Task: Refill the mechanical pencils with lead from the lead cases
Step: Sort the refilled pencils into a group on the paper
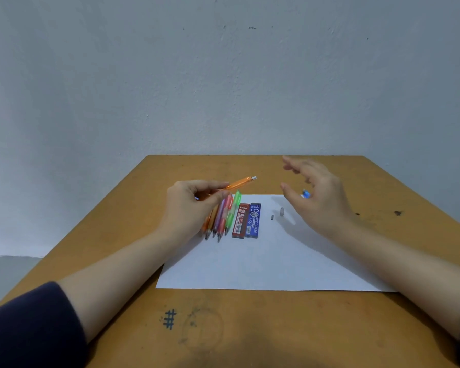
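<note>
**Holding the orange pencil by its barrel, right hand free**

The left hand [189,205] grips an orange pencil [238,182], fingers and thumb curled round the lower barrel. The upper barrel sticks out beyond the fingertips, up and away from the palm, and ends in a small metal tip. Directly under this grip the other pencils [222,216] lie side by side on the paper [263,261]. Just past them, on the thumb side, lie the red lead case [240,221] and the blue lead case [254,221], touching each other.

By its look the pencil is light, stiff plastic, smooth enough to roll or twist in a loose hold, so a mid-barrel grip suits it. The leads will likely be brittle and snap if pinched or bent. The cases are better taken by their flat sides.

The right hand [319,192] hovers blurred above the paper, well apart from the held pencil, fingers spread and thumb out, holding nothing I can make out. A small blue thing [306,194] shows at its palm, but contact cannot be told. Two small grey pieces [281,211] lie below its thumb.
</note>
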